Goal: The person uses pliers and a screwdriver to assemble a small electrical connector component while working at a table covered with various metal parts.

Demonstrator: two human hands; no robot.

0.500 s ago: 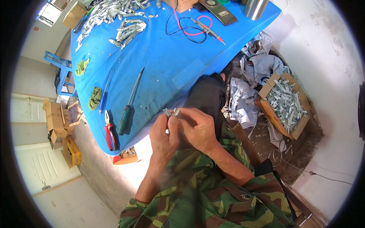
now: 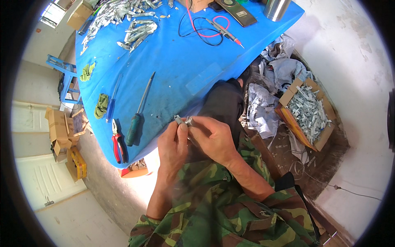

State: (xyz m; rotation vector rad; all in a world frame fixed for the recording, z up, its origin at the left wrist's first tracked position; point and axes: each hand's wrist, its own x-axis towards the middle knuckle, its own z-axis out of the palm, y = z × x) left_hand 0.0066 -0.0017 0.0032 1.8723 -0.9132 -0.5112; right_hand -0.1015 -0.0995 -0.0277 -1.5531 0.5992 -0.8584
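Over my lap at the near edge of the blue-covered table (image 2: pixel 173 74), my two hands meet. My left hand (image 2: pixel 170 146) is closed, its thumb and finger pinching a small grey piece (image 2: pixel 178 119) that sticks up past the thumb. Close beside it my right hand (image 2: pixel 216 140) is closed too, with a bit of crumpled silvery material (image 2: pixel 188 120) at its fingertips. Whether the two bits are joined I cannot tell. To the left of my hands lie red-handled pliers (image 2: pixel 117 142), a green-handled screwdriver (image 2: pixel 135 128) and a thinner blue-handled screwdriver (image 2: pixel 111 108).
Silvery strips (image 2: pixel 113 18) heap at the table's far left. A meter (image 2: pixel 236 11), red and black test leads (image 2: pixel 220 29) and a steel cup (image 2: pixel 276 10) stand farther back. Green rags (image 2: pixel 101 106) lie left. On the right, a carton (image 2: pixel 319 142) holds metal strips beside plastic bags (image 2: pixel 263 107).
My left hand has shifted slightly left, tilting the grey piece away from the silvery bit. My right hand has barely moved.
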